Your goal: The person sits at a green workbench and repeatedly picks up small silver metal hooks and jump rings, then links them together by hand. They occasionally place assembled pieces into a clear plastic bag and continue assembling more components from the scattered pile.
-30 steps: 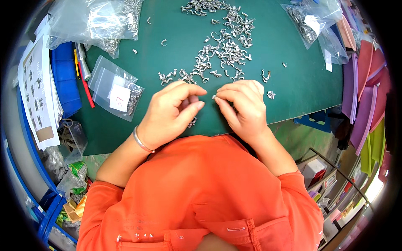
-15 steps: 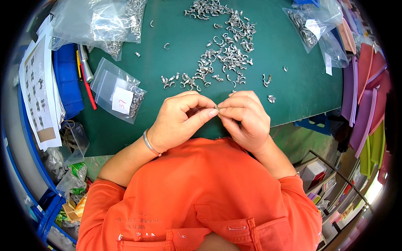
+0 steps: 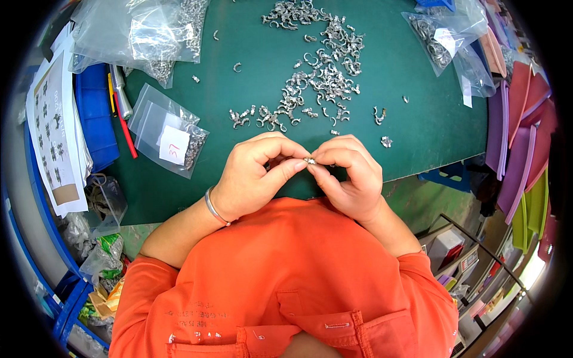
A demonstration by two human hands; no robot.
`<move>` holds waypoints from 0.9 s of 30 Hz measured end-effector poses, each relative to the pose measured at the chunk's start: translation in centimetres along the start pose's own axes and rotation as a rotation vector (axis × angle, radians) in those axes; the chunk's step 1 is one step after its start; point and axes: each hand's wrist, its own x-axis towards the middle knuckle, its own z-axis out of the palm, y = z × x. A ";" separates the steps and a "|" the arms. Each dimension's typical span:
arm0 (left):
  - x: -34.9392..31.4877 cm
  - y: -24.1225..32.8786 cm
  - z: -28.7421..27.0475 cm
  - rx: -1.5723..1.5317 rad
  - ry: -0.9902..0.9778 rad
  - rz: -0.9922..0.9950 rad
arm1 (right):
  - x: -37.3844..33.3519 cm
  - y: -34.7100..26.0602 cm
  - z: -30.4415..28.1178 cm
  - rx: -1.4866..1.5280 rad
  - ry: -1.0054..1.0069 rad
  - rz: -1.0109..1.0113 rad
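Observation:
Between my fingertips, close to the table's front edge, is a small silvery metal piece [image 3: 310, 161]. My left hand [image 3: 256, 170] pinches it from one side with thumb and forefinger, and a bangle circles that wrist. From the other side, my right hand [image 3: 352, 173] grips the same piece between thumb and fingers. Its exact shape is too small to make out. Beyond my hands lies a loose, spread pile of silvery curved metal pieces [image 3: 328, 77] on the green tabletop [image 3: 239, 98]. A few single pieces [image 3: 387, 142] lie apart from the pile, to the right.
Left of my hands lies a clear bag of small metal parts [image 3: 194, 149] with a white label. Larger bags [image 3: 137, 36] fill the far left. A red pen [image 3: 127, 128], a blue bin [image 3: 95, 119] and printed sheets [image 3: 57, 131] stand nearby. Another bag [image 3: 436, 45] is far right.
My right hand's fingers have shifted slightly, so the small metal piece shows more plainly between the fingertips. My left hand has barely moved.

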 end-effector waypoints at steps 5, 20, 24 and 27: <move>0.2 -0.1 0.2 0.159 0.088 0.223 | -0.2 -0.4 -0.4 0.096 -0.042 0.129; 0.9 0.4 -0.2 0.175 0.099 0.112 | -3.7 4.1 -10.9 -0.530 0.317 0.354; 1.5 1.1 0.2 0.204 0.063 0.104 | -4.2 4.1 -8.6 -0.593 0.179 0.244; 1.5 1.1 0.1 0.217 0.062 0.080 | -4.3 3.9 -7.6 -0.627 0.064 0.172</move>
